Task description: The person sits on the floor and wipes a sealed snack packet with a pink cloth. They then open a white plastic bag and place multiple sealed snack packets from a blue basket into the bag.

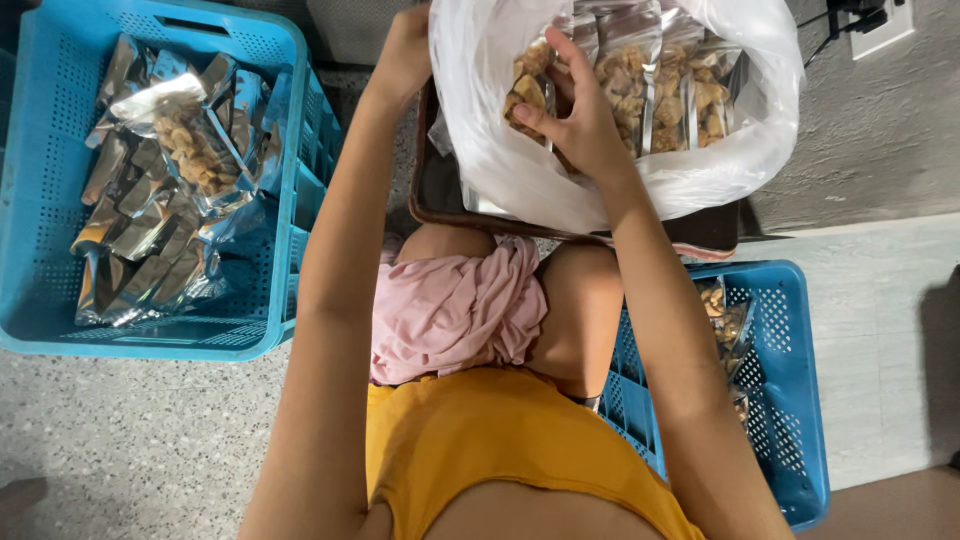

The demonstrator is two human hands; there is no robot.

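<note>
The snack pouch (527, 97) under my right hand (585, 125) is a small clear-fronted packet with silvery edges, filled with lumpy golden-brown pieces. It sits inside a big white plastic bag (500, 170), at the left end of a row of pouches (660, 95) of the same kind that stand side by side. My right hand is curled loosely round it: the thumb presses on its lower front, the fingers bend over its right edge and top, so I have hold of it in a half-closed grip. The pouch lies just up and left of my palm, touching it. Its long axis runs roughly up and down in the view, tilted a little to the left at the top, with its clear face turned towards me.

My left hand (405, 50) grips the rim of the plastic bag at its upper left, fingers closed on the plastic. The bag rests in a dark tray (440, 205) in front of my knees. To my left a blue crate (270, 60) holds a heap of silvery pouches (160, 200); a second blue crate (790, 400) stands by my right side.
</note>
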